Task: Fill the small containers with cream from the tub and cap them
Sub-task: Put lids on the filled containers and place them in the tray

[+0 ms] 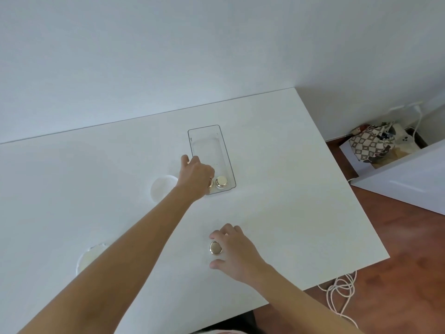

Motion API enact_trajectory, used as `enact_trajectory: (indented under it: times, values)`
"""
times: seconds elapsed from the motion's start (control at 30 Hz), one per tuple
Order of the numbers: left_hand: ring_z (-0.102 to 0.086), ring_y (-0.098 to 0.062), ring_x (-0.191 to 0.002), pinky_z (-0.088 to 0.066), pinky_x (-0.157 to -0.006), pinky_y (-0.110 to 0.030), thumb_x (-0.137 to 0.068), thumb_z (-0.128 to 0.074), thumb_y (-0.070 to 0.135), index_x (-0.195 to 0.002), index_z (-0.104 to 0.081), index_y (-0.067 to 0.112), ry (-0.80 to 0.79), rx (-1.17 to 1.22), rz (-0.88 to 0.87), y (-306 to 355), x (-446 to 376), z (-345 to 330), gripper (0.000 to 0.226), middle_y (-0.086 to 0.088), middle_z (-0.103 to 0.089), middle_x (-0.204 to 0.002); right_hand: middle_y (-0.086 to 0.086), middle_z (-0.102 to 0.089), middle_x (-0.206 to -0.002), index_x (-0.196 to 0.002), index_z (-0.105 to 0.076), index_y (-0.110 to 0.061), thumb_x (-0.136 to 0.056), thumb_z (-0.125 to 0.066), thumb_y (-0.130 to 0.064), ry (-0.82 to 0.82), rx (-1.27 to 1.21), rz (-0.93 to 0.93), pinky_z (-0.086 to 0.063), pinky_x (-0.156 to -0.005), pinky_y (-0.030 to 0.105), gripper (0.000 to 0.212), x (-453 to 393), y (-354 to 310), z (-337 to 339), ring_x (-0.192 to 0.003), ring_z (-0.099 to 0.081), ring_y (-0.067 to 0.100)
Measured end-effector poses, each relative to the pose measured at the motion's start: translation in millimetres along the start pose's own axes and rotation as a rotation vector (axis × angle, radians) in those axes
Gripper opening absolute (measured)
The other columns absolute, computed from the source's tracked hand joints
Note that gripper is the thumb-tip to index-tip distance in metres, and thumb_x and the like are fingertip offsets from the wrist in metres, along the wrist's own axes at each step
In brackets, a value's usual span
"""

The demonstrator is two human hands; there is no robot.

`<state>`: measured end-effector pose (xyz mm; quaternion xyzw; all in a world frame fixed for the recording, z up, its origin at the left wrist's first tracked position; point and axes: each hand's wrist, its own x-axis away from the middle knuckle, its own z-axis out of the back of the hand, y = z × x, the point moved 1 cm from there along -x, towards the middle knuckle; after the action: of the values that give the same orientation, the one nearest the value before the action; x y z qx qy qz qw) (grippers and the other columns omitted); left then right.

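Note:
A clear rectangular tray (226,145) stands at the middle of the white table (301,189). Two small gold-capped containers sit in its near end. My left hand (196,175) reaches into the tray and closes on the left container (211,184), which it mostly hides. The right container (221,182) stands free beside it. Nearer to me, my right hand (234,250) curls around a third gold-capped container (215,247) standing on the table. The open cream tub (88,259) sits at the near left, partly hidden by my left forearm.
A white round lid (162,188) lies left of the tray, behind my left wrist. The table's right edge drops to a wooden floor with a coiled white cord (340,289). A patterned bag (372,143) and a white cabinet (409,179) stand at the far right.

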<state>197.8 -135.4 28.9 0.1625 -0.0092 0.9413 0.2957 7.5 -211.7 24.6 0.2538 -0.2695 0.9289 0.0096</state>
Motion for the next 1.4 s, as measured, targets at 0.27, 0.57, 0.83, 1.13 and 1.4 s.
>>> enact_trajectory:
  times: [0.27, 0.57, 0.83, 1.13, 1.4]
  values:
    - [-0.046, -0.018, -0.123, -0.008, -0.117, -0.048, -0.083, -0.074, 0.032, -0.105, -0.073, 0.025, -0.047, -0.004, 0.006, 1.1, -0.1, 2.3, 0.023, 0.006, -0.074, -0.097, 0.004, -0.042, -0.118, -0.124, -0.047, -0.018, -0.085, -0.052, 0.001, 0.001, 0.067, 0.039, -0.045, -0.074, 0.027, 0.043, 3.3, -1.5, -8.5, -0.107, -0.044, 0.023]
    - [-0.041, -0.019, -0.140, 0.000, -0.121, -0.050, -0.097, -0.061, 0.038, -0.131, -0.063, 0.022, 0.209, 0.268, -0.008, -14.3, 34.9, 1.5, 0.037, 0.001, -0.054, -0.145, 0.000, -0.051, -0.101, -0.110, -0.056, -0.014, -0.086, -0.056, -0.009, 0.138, -0.128, 0.037, -0.045, -0.077, 0.024, 0.025, 2.6, 12.9, 8.5, -0.086, -0.053, 0.017]
    - [-0.038, -0.019, -0.144, -0.009, -0.121, -0.045, -0.100, -0.056, 0.035, -0.144, -0.048, 0.019, 0.241, 0.346, 0.061, -17.8, 65.8, -20.2, 0.047, -0.001, -0.046, -0.153, -0.003, -0.064, -0.096, -0.110, -0.061, -0.017, -0.083, -0.067, -0.019, 0.500, -0.093, 0.085, -0.045, -0.084, 0.031, 0.028, -43.1, 25.7, 103.5, -0.089, -0.050, 0.019]
    - [-0.036, -0.013, -0.144, -0.006, -0.123, -0.041, -0.100, -0.055, 0.039, -0.145, -0.047, 0.019, 0.251, 0.353, 0.093, -15.7, 60.2, -23.1, 0.050, 0.006, -0.045, -0.152, -0.007, -0.066, -0.096, -0.106, -0.059, -0.020, -0.086, -0.055, -0.011, 0.264, 0.593, 0.143, -0.028, -0.084, 0.033, 0.022, -133.8, 9.3, 137.4, -0.103, -0.042, 0.024]
    - [-0.037, -0.012, -0.142, -0.005, -0.123, -0.046, -0.097, -0.058, 0.044, -0.140, -0.052, 0.022, 0.248, 0.346, 0.101, -17.7, 57.9, -20.6, 0.048, 0.010, -0.049, -0.149, -0.003, -0.064, -0.085, -0.093, -0.058, -0.016, -0.073, -0.058, 0.003, 0.189, 0.817, 0.150, -0.025, -0.080, 0.034, 0.028, -152.1, 6.9, 126.6, -0.100, -0.042, 0.027]
